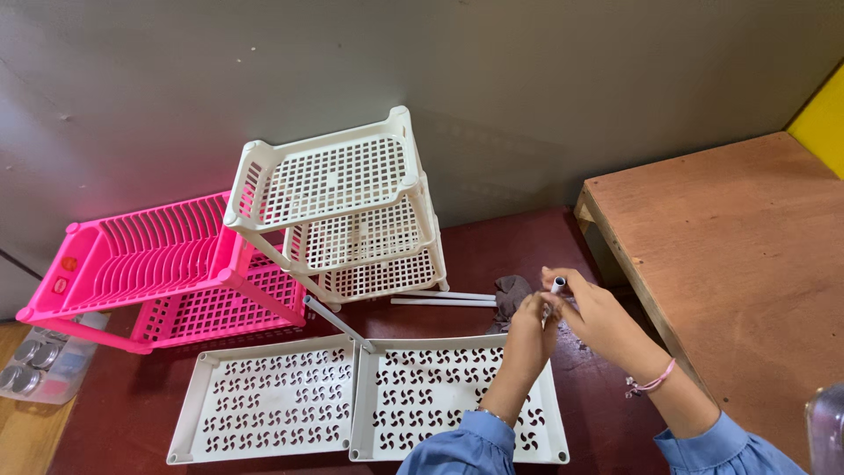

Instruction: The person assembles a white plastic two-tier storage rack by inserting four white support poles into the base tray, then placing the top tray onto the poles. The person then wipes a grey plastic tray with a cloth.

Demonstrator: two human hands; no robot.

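My left hand (530, 318) and my right hand (587, 308) meet over the far right corner of a white perforated tray (413, 400). Both hands grip a short white tube (557, 285), whose open end points up between my fingers. A second white perforated tray (264, 405) lies to the left of the first one. Another white tube (338, 323) slants up from the gap between the two trays. Two more white tubes (444, 299) lie flat on the dark red floor beside a crumpled grey cloth (511, 295).
A white three-tier lattice rack (343, 207) stands tilted against a pink two-tier rack (158, 264) by the grey wall. A low wooden table (747, 255) is at the right. A clear pack of round tins (35, 362) lies at the far left.
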